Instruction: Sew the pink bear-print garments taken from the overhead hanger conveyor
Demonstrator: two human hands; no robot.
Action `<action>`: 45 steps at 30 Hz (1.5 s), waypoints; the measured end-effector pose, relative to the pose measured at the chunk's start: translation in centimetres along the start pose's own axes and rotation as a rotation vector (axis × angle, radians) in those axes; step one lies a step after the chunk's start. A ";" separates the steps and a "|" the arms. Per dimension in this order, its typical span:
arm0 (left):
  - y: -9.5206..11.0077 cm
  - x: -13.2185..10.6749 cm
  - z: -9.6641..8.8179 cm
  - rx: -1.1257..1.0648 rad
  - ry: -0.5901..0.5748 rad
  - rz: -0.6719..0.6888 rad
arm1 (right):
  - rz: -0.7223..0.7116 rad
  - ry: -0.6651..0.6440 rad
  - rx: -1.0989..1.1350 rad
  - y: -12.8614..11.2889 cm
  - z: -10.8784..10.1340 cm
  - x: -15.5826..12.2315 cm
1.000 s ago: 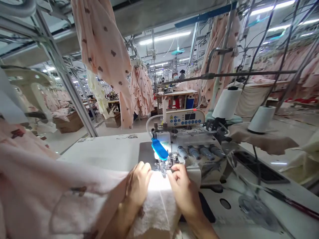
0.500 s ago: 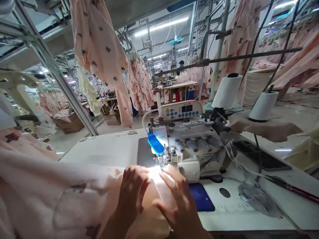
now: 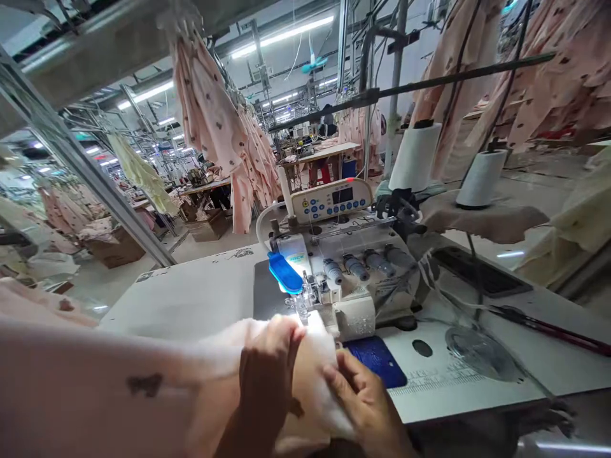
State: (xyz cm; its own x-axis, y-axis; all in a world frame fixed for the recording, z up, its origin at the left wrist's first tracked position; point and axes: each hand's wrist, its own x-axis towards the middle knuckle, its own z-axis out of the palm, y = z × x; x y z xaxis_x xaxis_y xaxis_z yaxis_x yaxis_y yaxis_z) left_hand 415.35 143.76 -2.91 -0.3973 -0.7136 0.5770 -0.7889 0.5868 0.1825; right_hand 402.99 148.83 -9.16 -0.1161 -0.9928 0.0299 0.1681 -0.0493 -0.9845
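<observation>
Pale pink fabric with dark printed motifs spreads over the left front and runs to the needle area of an overlock sewing machine. Just before the lit presser foot, my left hand is closed on the fabric, its fingers curled at the white edge. My right hand pinches the fabric's right edge between thumb and fingers, lower and nearer to me. A blue oval guard sits above the presser foot. What lies under the hands is hidden.
White thread cones stand behind the machine at right. A dark blue pad lies right of my hands, near a clear round dish and dark red-handled tweezers. Pink garments hang beyond the table.
My right hand has moved down and right from beside the presser foot and now pinches the fabric edge. My left hand has closed on the fabric. The camera view has shifted.
</observation>
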 end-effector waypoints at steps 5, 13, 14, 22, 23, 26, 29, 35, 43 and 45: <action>-1.1 2.5 1.2 0.076 -0.239 -0.135 | -0.081 0.144 -0.237 -0.2 -0.4 2.7; -0.7 1.7 -0.7 0.151 -0.538 -0.184 | -0.039 0.046 -0.160 0.0 0.0 1.2; -0.7 1.6 -0.8 0.154 -0.550 -0.189 | -0.051 0.028 -0.175 0.0 -0.1 0.9; -1.7 3.7 0.5 0.131 -0.440 -0.134 | -0.026 0.018 -0.272 -1.2 -0.6 3.4; -2.0 4.0 0.6 0.129 -0.429 -0.128 | -0.017 0.040 -0.276 -1.4 -0.5 3.7; -2.1 2.8 0.8 0.127 -0.345 -0.083 | -0.037 0.093 -0.258 -1.1 -0.1 2.9; -1.4 -1.5 1.6 -0.035 0.020 0.234 | -0.041 0.080 -0.090 0.4 0.1 0.1; 0.9 -7.6 2.8 -0.241 0.219 0.197 | -0.210 0.190 -0.171 1.7 -1.1 -1.7; 1.5 -8.6 2.0 -0.343 0.191 0.063 | 0.042 -0.115 -0.231 3.0 -1.0 -3.4; 1.9 -8.8 1.7 -0.298 0.211 0.083 | -0.017 -0.077 -0.262 2.7 -1.1 -4.5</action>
State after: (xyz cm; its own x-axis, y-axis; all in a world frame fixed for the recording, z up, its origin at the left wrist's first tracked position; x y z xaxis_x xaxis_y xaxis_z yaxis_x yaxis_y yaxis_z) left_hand 416.61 150.51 -9.03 -0.3243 -0.5825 0.7453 -0.5744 0.7473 0.3341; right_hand 402.92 153.28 -12.09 -0.0398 -0.9980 0.0495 -0.0932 -0.0456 -0.9946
